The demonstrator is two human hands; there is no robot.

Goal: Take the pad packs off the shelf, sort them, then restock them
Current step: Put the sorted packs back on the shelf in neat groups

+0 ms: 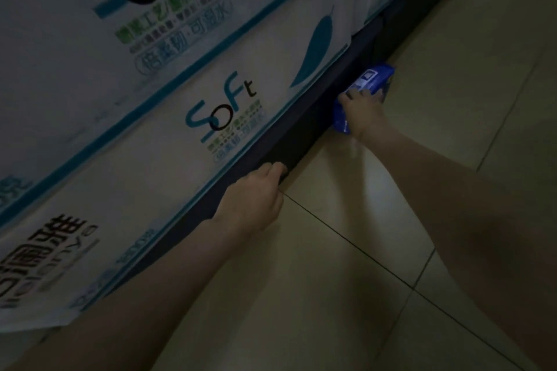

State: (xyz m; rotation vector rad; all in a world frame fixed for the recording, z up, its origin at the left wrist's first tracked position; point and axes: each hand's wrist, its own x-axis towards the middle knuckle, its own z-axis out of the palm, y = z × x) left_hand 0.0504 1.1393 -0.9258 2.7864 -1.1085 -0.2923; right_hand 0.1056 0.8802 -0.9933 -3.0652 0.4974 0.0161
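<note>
A blue pad pack (372, 78) with white print lies on the tiled floor against the dark base of the shelf (304, 135). My right hand (363, 113) reaches far out and grips this pack from above, covering its middle. My left hand (256, 196) is closer to me, its fingers curled over the lower edge of the dark shelf base. Both forearms are bare and stretch down toward the floor.
Large white and blue tissue packs (168, 75) marked "Soft" fill the bottom shelf above the base. Beige floor tiles (422, 220) with dark grout lines spread to the right. The light is dim.
</note>
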